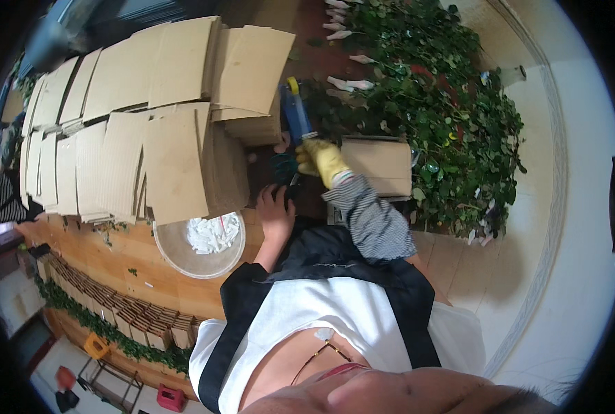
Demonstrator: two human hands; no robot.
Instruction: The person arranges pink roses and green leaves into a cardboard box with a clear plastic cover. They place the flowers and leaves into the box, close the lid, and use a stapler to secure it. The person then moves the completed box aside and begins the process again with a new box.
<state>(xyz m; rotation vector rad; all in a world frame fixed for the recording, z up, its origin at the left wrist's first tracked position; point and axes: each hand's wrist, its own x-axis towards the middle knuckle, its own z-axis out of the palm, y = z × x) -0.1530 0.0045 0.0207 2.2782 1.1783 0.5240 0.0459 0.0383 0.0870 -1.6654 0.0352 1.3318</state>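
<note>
My right hand (323, 160) wears a yellow glove and a checked grey sleeve cover. Its fingers are curled at the lower end of a long blue tool (295, 116) with a yellow tip, whose exact kind I cannot make out. Bare, my left hand (276, 212) lies lower and to the left, fingers spread, beside a small black thing (293, 191). A dark teal thing (284, 165) sits just beyond it, too blurred to name. Right of the gloved hand stands a brown cardboard box (378, 168).
Stacked cardboard sheets (176, 162) rise on the left. Below them a round tub (168, 259) holds white pieces (214, 234). Leafy green stems with white-wrapped ends (445, 117) cover the right side. A row of cardboard pieces (124, 314) crosses the floor. Another person's striped sleeve (0, 196) shows far left.
</note>
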